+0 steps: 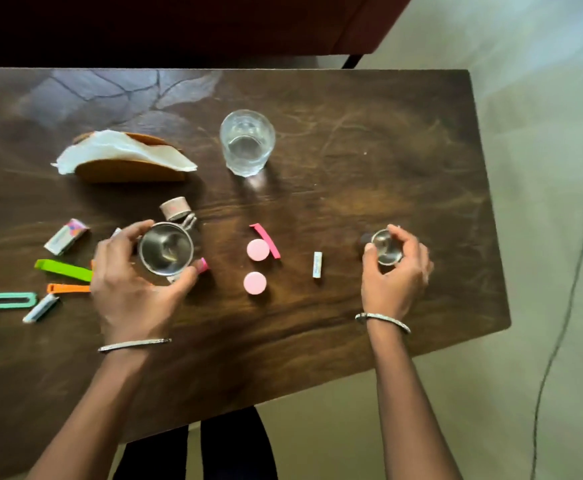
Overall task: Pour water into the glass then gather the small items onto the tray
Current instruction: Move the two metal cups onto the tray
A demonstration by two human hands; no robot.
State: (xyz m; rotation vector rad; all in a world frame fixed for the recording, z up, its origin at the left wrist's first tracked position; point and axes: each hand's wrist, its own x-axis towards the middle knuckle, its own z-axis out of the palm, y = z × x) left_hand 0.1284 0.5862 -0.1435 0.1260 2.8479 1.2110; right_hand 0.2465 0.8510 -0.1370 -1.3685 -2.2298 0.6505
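Observation:
A clear glass (247, 142) stands upright at the table's far middle and looks to hold some water. My left hand (129, 282) grips a steel cup (165, 248) from above by its rim. My right hand (395, 271) closes around a small shiny round container (386, 250) at the right. Between the hands lie two pink round caps (258, 250) (254, 283), a pink clip (266, 239) and a small white tube (317, 264). No tray is in view.
A wooden napkin holder (129, 168) with white napkins stands far left. Near the left edge lie a green clip (63, 270), an orange clip (68, 288), a teal tool (2, 300), a small box (66, 236) and a small jar (175, 207). The table edge (487, 202) is close on the right.

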